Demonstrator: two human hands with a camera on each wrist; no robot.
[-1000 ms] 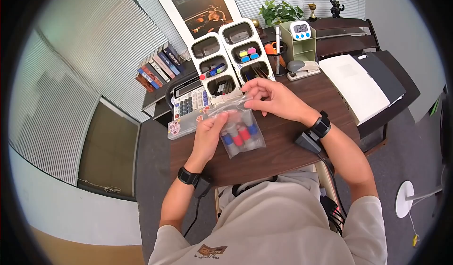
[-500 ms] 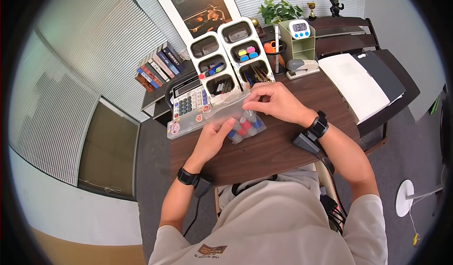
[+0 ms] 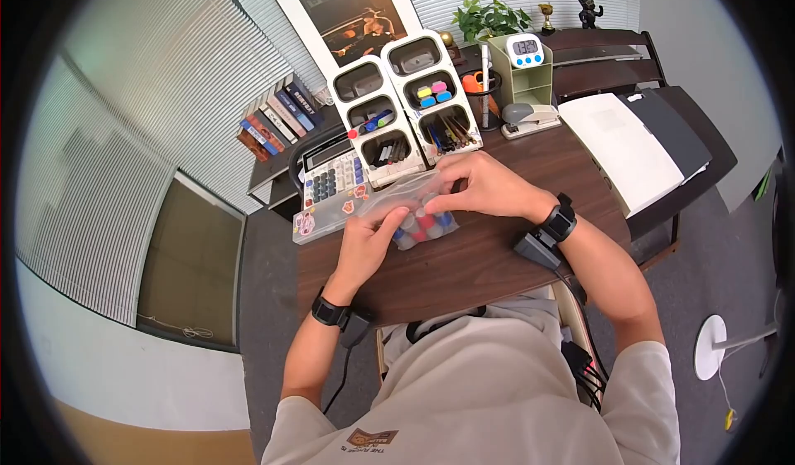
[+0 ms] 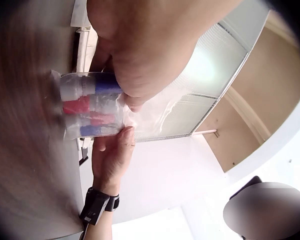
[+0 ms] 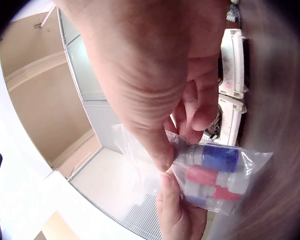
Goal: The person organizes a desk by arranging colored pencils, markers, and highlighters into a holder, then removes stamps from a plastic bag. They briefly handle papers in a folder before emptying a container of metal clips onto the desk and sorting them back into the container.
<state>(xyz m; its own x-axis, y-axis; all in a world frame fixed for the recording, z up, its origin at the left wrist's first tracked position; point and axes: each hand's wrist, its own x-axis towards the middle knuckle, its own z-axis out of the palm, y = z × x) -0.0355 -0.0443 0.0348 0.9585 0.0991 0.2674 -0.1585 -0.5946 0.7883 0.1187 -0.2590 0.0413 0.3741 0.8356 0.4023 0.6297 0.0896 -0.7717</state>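
Note:
Between both hands is a clear plastic bag (image 3: 424, 231) of several small bottles with red and blue contents. My left hand (image 3: 364, 245) pinches the bag's near left side between thumb and fingers. From the other side my right hand (image 3: 490, 185) pinches it too, its thumb just above the bottles. The right wrist view shows a blue bottle (image 5: 220, 158) below the right fingers and the two thumbs close together. In the left wrist view, loose clear plastic (image 4: 155, 117) extends beyond the fingers, and the bottles stand close over the tabletop (image 4: 30, 150).
A translucent case (image 3: 331, 216) with stickers lies behind the bag, in front of a calculator (image 3: 335, 179). White organisers (image 3: 389, 175) hold pens and markers. A stapler (image 3: 530, 119), a green holder with a timer (image 3: 526, 51) and papers (image 3: 621, 150) are on the right.
The bag has swung up and away from the body, and its bottles look bunched closer to the hands. My right hand has come down toward the bottles and nearer the left thumb.

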